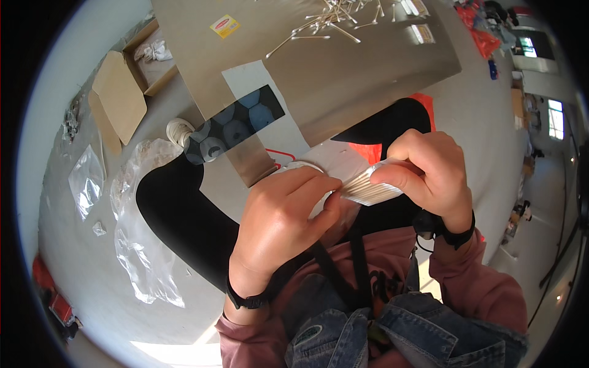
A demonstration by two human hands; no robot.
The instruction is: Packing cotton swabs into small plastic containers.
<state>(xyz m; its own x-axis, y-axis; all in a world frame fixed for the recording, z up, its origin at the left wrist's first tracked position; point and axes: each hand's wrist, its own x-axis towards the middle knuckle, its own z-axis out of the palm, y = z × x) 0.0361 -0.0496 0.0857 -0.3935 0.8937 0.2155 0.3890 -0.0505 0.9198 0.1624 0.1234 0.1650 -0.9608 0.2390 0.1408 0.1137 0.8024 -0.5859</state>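
Note:
My right hand (432,175) is closed around a clear packet of cotton swabs (375,191), its thumb lying along the top. At the packet's left end, my left hand (283,211) has thumb and forefinger pinched together at the edge. Whether they grip the film or a swab is too small to make out. Loose cotton swabs (334,17) lie in a scattered pile on the brown, shiny tabletop (368,80). A small yellow and red card (224,26) sits to their left.
A white sheet (291,126) and a dark strip with blue round shapes (236,126) hang over the table's near edge. On the floor at left are an open cardboard box (158,80) and crumpled clear plastic (144,245). A red bag (368,152) shows beside my right leg.

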